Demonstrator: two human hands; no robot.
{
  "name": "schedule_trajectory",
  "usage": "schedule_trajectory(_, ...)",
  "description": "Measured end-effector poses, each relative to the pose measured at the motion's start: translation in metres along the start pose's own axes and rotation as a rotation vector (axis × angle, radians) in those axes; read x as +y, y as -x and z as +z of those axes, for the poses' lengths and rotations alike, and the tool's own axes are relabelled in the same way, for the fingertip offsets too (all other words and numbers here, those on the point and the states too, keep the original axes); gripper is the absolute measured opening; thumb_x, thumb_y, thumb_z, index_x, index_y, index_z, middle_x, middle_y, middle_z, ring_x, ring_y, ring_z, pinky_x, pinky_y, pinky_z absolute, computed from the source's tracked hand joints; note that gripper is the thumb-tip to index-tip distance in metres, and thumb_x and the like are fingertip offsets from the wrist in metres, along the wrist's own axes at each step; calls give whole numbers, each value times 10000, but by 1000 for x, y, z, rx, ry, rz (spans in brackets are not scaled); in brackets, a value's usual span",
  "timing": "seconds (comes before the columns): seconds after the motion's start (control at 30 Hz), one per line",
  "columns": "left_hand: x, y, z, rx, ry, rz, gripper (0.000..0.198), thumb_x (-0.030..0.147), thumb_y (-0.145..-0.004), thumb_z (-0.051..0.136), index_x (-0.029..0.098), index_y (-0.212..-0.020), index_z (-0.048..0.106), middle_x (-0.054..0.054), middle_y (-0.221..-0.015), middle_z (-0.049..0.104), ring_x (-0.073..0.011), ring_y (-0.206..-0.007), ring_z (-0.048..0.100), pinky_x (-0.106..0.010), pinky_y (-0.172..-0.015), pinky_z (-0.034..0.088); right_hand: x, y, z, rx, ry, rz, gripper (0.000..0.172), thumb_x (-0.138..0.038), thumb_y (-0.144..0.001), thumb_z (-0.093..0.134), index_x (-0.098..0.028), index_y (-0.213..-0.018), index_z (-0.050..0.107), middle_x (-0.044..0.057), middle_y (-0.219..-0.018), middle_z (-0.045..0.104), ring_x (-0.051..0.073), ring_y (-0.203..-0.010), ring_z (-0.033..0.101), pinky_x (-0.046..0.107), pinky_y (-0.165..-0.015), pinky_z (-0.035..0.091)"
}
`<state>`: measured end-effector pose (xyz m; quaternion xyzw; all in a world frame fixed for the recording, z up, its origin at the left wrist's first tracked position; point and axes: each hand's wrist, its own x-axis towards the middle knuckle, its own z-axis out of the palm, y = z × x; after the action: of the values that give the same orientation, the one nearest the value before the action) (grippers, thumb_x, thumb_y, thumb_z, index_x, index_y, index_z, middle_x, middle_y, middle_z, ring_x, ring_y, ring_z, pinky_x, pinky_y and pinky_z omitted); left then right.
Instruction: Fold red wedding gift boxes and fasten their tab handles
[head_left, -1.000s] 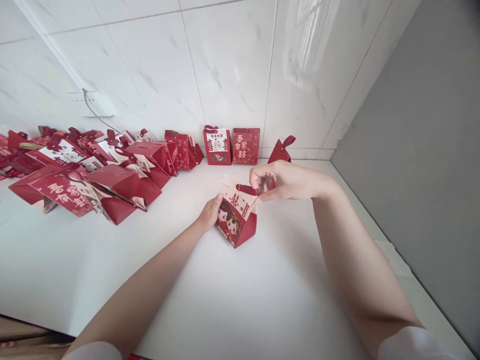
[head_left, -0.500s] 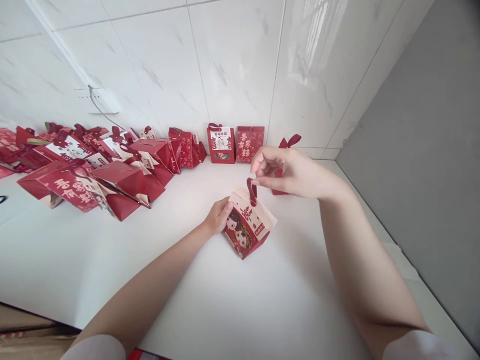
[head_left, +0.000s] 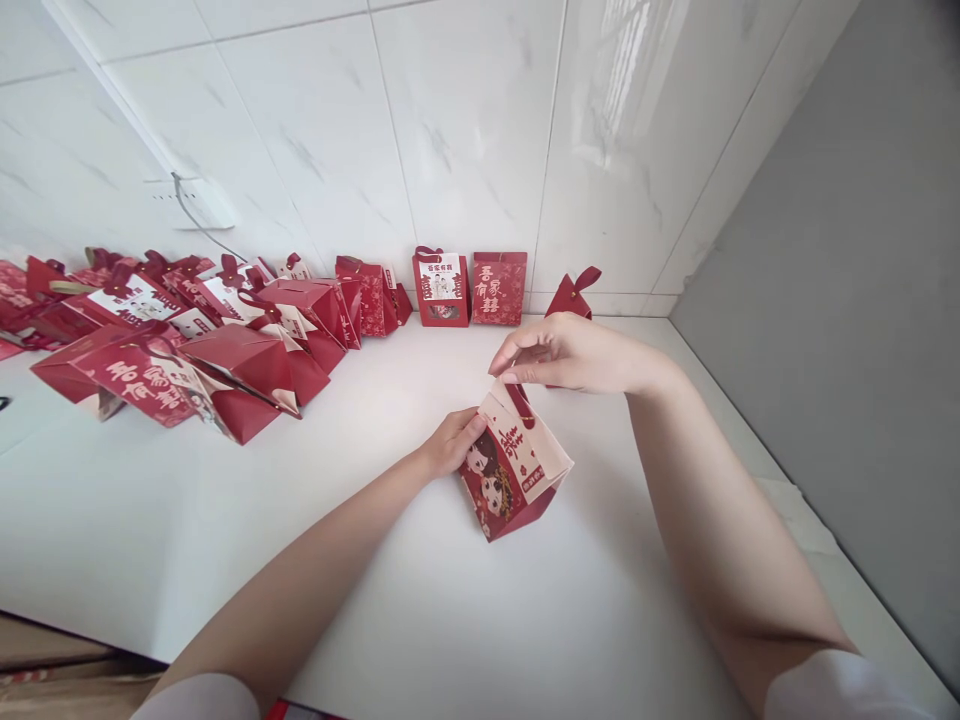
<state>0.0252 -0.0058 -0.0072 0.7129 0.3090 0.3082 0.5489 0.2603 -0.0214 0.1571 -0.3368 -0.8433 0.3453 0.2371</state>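
A red and cream paper gift box (head_left: 510, 470) with two cartoon faces on its front is tilted above the white table. My left hand (head_left: 454, 442) grips its left edge, thumb on the front and the other fingers hidden behind. My right hand (head_left: 566, 355) is over the top edge, thumb and index finger pinched at the upper end of a dark red ribbon handle (head_left: 523, 408). The fingertips partly cover the ribbon there. Behind the right hand stands another red box with a ribbon (head_left: 568, 295), partly hidden.
Many finished-looking red gift boxes (head_left: 247, 370) crowd the left of the white table (head_left: 420, 600). Two upright boxes, one with a white label (head_left: 441, 285) and one patterned (head_left: 499, 290), stand by the tiled wall. A cable (head_left: 199, 215) hangs from a wall socket. A grey panel (head_left: 847, 300) bounds the right.
The box has moved slightly right and toward me in my left hand. My right hand has come lower, to the top edge, and the ribbon loop that stood up now lies lower against the box.
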Motion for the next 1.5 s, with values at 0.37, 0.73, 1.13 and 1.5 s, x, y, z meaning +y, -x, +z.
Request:
schedule_trajectory(0.37,5,0,0,-34,-30,9,686,714,-904,382,105,-1075,647,-147,-1093,724,-271,-968,694,-339,-830,527,11,-8,6,14,-88,14,266,-415,-848,661,-205,-977,760,25,-865,732,159,-749,632,294,-644,462)
schedule_trajectory(0.73,0,-5,-2,207,-100,50,600,628,-958,366,160,-1285,550,-115,-1271,667,-265,-1176,627,-380,-1014,479,2,-1,3,331,-70,-74,257,-162,-792,645,-234,-1038,640,59,-1164,652,209,-926,644,349,-727,563)
schedule_trajectory(1.13,0,-5,-1,198,-178,143,480,520,-953,488,180,-1286,553,-107,-1250,667,-266,-1158,626,-362,-975,492,8,1,-2,172,19,185,307,-318,-821,681,-222,-1109,633,63,-1003,712,214,-826,669,328,-627,522)
schedule_trajectory(1.5,36,-9,-15,366,-176,295,369,455,-889,626,177,-1130,601,-76,-1079,674,-199,-981,638,-307,-876,496,1,-9,16,210,128,33,82,-246,-842,592,-198,-812,652,18,-771,693,166,-681,608,292,-586,398)
